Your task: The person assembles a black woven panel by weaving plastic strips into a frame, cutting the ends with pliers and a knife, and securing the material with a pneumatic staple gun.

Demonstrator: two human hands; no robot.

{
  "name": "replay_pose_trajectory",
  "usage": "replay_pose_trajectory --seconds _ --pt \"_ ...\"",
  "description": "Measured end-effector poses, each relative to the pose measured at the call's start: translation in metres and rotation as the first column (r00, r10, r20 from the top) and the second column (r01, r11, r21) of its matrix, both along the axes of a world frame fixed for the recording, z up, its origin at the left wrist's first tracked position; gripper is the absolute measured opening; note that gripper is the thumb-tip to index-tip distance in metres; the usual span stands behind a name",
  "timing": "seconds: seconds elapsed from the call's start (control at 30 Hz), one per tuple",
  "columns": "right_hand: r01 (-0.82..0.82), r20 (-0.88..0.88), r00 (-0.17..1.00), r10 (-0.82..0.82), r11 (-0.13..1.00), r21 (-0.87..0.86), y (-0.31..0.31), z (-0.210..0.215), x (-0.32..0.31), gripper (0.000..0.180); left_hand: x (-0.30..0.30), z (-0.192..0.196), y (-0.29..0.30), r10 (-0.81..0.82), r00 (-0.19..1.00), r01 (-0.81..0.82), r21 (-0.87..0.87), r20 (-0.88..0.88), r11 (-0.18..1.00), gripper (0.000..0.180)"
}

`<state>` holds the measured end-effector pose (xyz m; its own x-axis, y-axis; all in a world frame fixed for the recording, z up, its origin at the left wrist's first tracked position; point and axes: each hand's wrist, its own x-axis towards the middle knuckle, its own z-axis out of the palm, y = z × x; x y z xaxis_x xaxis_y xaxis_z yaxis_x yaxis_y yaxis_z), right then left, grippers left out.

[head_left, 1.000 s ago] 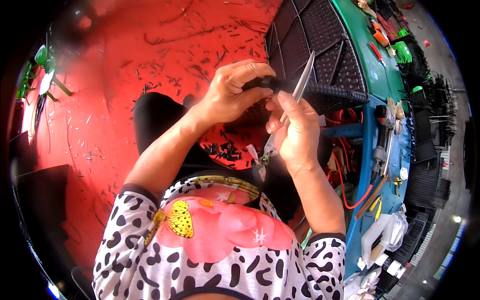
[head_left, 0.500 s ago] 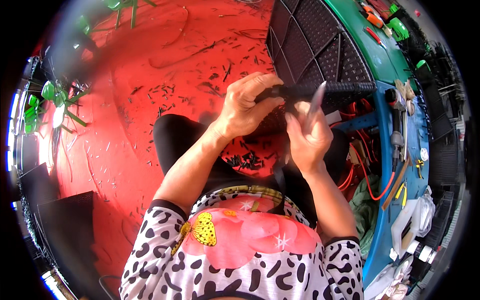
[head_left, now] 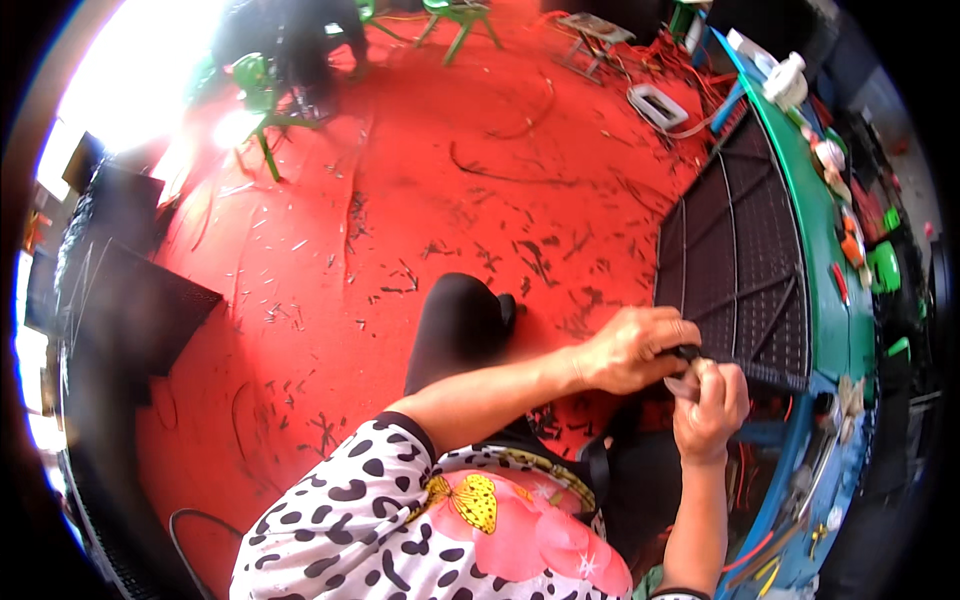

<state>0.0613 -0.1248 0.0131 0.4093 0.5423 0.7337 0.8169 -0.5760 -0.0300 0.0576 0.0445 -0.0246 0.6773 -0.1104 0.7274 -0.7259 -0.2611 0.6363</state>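
A black woven panel (head_left: 735, 250) with crossing ribs leans against the green table edge on my right. At its near corner, my left hand (head_left: 640, 350) is closed, fingers pinched on the dark woven edge. Right beside it my right hand (head_left: 712, 410) is closed round a knife, whose greyish blade (head_left: 682, 388) shows between the two hands, close to that corner. The knife's handle is hidden in my fingers. Exactly where the blade touches the edge cannot be made out.
Black offcuts (head_left: 535, 260) litter the red floor. To the right runs a green tabletop (head_left: 835, 320) with red-handled pliers (head_left: 840, 283), and a blue table (head_left: 800, 520) nearer me. A green stool (head_left: 260, 105) stands far left; dark panels (head_left: 160, 310) stand at left.
The view has swung, so the panel and both hands appear lower and farther right. My hands have come together; the blade, upright and apart before, now lies low between them.
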Motion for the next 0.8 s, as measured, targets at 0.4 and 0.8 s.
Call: replay_pose_trajectory --seconds 0.4,0.8 --pt "0.027 -0.097 0.995 -0.025 0.999 0.021 0.005 0.005 0.002 0.016 0.01 0.004 -0.001 -0.014 1.0 0.014 -0.014 -0.003 1.0 0.035" --pt "0.049 0.049 0.998 -0.041 0.982 -0.18 0.002 0.017 0.004 0.011 0.008 0.014 0.002 -0.016 0.994 0.012 0.034 0.104 0.999 0.03"
